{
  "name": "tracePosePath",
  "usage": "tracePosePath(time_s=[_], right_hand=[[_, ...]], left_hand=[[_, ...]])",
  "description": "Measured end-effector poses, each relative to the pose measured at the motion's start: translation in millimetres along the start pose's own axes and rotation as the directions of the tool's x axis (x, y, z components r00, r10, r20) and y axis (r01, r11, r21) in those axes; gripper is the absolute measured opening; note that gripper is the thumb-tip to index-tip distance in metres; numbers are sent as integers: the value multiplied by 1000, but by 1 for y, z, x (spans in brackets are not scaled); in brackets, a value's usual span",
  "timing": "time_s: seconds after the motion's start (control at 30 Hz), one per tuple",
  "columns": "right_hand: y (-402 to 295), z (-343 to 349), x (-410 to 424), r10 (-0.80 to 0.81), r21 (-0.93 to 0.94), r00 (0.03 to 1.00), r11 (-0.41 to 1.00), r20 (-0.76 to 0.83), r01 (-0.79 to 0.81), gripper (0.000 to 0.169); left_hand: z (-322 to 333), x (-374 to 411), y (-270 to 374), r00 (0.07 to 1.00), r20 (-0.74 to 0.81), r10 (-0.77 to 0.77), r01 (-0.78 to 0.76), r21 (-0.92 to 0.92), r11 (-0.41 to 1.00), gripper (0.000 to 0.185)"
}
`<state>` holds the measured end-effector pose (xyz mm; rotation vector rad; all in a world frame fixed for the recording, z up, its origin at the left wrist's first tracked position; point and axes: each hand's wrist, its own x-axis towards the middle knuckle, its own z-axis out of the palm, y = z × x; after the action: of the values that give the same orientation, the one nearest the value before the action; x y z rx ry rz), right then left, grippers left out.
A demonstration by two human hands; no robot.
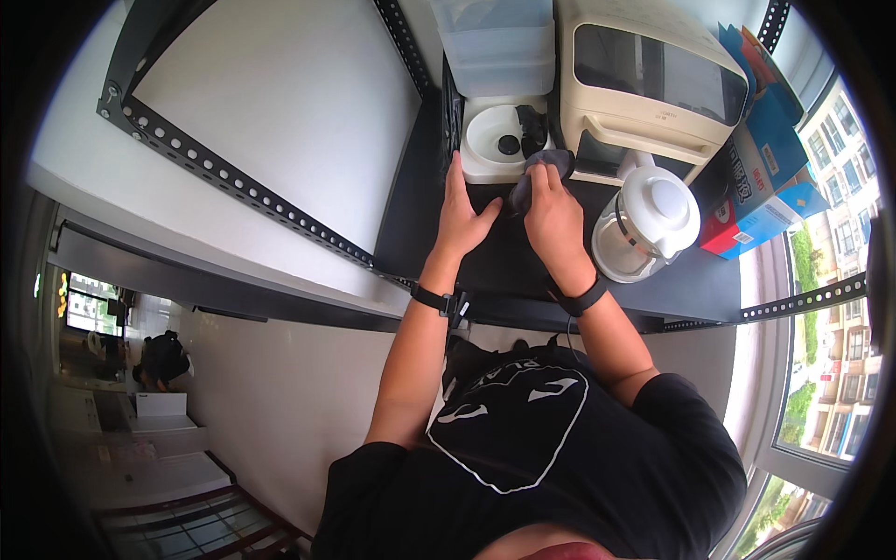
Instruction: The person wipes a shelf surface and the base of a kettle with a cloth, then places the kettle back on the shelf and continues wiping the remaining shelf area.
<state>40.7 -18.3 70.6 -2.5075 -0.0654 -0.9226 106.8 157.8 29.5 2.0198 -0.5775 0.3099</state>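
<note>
My right hand [555,213] is closed around a bunched dark grey cloth [519,194], held at the front right corner of a white appliance base [483,172]. This base has a round white recess [483,133] with a black disc [509,145] in it. A crumpled-looking black piece [533,127] lies over the recess's right side. At the front left corner, my left hand [465,215] has its fingers against the base, thumb spread, holding nothing. Directly behind the base stands a translucent bluish container [498,59]. To the right of my right hand is a glass jug [623,248] with a white lid.
A cream countertop oven [654,91] sits behind the jug on the black shelf [490,269]. Blue cardboard boxes [759,185] stand at the right, near the window [833,294]. Perforated metal rails [245,183] frame the shelf. Another person [162,360] is far off at left.
</note>
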Motion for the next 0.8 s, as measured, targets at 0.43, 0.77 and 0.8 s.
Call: tracePosePath(time_s=[0.43,0.77,0.8], right_hand=[[3,-10,-5,-12,2,999,1000,49,12,34],[-6,-14,-5,26,88,992,995,124,-38,38],[-12,-13,-7,5,100,991,995,131,-19,38]], left_hand=[[-7,-2,-28,1000,6,-11,11,-10,1000,98],[-6,-23,-16,994,81,77,-96,266,959,93],[-6,-23,-16,993,85,88,-107,265,958,96]])
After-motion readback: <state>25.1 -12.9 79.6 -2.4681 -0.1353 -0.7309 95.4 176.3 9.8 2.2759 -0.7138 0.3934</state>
